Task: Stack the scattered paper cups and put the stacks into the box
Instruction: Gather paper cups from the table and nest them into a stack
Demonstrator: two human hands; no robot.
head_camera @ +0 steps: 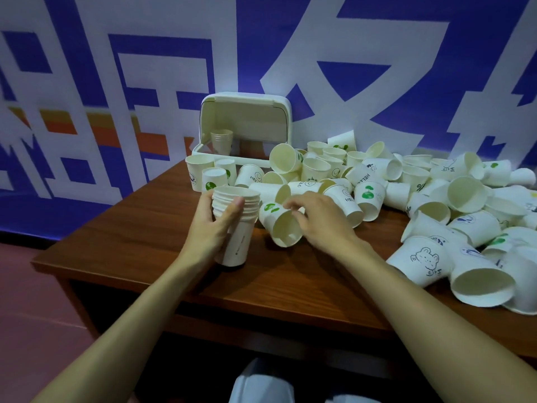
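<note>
The left hand (212, 228) wraps around a tall stack of nested white paper cups (236, 245), thumb across the front just under the bunched rims and fingers curled round the far side. The stack stands upright with its base on the brown wooden table (139, 234). Just to its right, the right hand (319, 222) reaches in palm down and pinches a single white paper cup with green print (280, 225): the fingers curl over its upper wall and the thumb sits by its rim. That cup lies tilted on its side with its mouth facing the camera, close beside the stack. Behind the hands, a few upright white cups (199, 170) stand at the table's back left edge. Just behind them is the white plastic box (203, 149), its hinged lid (247, 117) standing open against the wall. A shorter stack of cups (221, 142) stands upright inside the box at its left end. To the right, a heap of loose white paper cups (436, 199) spreads from the box across the table to the right edge of view, most of them on their sides, some printed with green leaves, a bear or "HELLO". A blue and white banner (87, 82) covers the wall behind.
</note>
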